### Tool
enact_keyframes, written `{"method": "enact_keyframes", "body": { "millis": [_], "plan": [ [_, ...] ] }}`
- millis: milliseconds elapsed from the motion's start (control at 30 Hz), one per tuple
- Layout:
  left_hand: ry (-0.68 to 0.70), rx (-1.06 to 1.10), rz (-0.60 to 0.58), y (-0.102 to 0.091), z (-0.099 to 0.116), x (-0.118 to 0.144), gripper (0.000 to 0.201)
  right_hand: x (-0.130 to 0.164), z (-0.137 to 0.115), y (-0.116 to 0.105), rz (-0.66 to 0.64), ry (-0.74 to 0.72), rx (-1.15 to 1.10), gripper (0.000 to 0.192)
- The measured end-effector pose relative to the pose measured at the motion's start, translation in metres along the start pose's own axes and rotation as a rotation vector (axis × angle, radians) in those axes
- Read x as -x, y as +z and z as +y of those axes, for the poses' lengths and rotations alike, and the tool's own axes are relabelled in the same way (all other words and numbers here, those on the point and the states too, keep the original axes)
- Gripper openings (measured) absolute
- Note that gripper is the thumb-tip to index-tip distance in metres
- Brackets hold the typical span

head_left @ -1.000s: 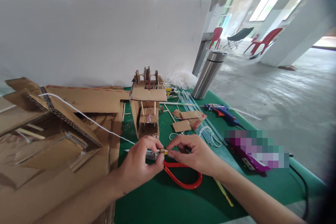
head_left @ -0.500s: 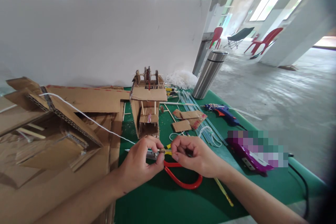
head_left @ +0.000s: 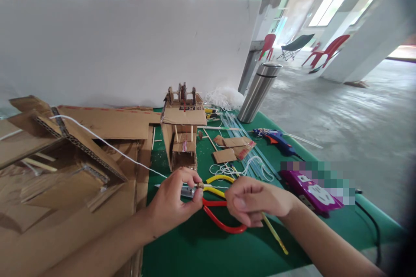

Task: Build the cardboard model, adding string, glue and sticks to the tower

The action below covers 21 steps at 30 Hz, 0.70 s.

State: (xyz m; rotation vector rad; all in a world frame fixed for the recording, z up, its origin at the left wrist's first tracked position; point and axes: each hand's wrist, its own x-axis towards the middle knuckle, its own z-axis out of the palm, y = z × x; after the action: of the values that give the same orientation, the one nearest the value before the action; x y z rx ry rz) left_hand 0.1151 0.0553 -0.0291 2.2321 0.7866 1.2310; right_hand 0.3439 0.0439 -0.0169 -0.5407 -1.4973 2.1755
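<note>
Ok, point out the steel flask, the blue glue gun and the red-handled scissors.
Tall steel flask (head_left: 256,94), head view, middle of its body.
Blue glue gun (head_left: 276,138), head view, on its barrel.
Red-handled scissors (head_left: 224,224), head view, lower loop of the handle.

A steel flask stands at the far edge of the green table, near a blue glue gun. A cardboard model stands mid-table, with red chairs beyond.

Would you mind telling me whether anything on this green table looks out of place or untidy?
Loose white string lies tangled over the glue sticks, and torn cardboard is heaped at the left. Otherwise nothing looks spilled or broken.
</note>
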Motion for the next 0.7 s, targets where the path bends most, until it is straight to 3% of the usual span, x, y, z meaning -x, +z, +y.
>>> {"method": "enact_keyframes", "body": {
  "millis": [200,333,433,700],
  "plan": [
    [-0.001,-0.009,0.002,0.0,-0.003,0.002,0.027,0.012,0.001,0.007,0.272,-0.057,-0.251,0.048],
    [0.012,-0.015,0.001,0.001,-0.003,0.002,0.026,0.038,-0.004,0.016,0.445,0.124,0.038,0.046],
    [0.002,-0.013,-0.005,0.001,-0.003,0.002,0.025,0.057,-0.012,0.02,0.478,0.266,0.284,0.046],
    [0.007,-0.023,-0.007,0.002,-0.006,0.002,0.024,0.09,-0.023,0.025,0.502,0.277,0.382,0.046]
  ]
}}
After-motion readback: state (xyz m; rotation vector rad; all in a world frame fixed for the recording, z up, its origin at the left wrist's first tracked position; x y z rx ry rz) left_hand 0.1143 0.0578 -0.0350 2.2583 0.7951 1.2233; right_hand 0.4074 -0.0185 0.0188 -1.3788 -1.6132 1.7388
